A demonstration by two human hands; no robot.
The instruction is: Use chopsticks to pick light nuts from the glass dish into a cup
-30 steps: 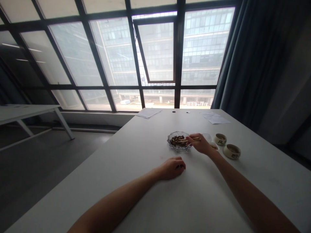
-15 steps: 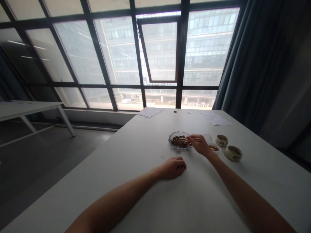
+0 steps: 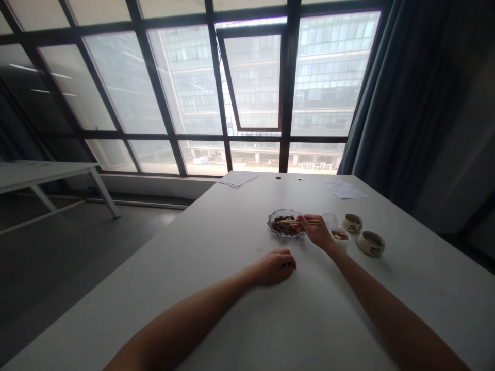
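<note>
Over a cut-glass dish [image 3: 269, 224] on the counter [image 3: 216, 309], wooden chopsticks [image 3: 289, 221] reaching across a heap of dark food [image 3: 279, 224], right-hand fingers [image 3: 309, 220] pinching them narrowly; pale food lying in a small white tub [image 3: 340, 247] just beside; left hand [image 3: 275, 268] resting curled, holding nothing.

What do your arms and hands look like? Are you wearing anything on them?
Both arms are bare: no sleeve shows on the left forearm or the right forearm. The left hand and the right hand wear no gloves, and neither wrist shows a watch or band. No cables show on them.
</note>
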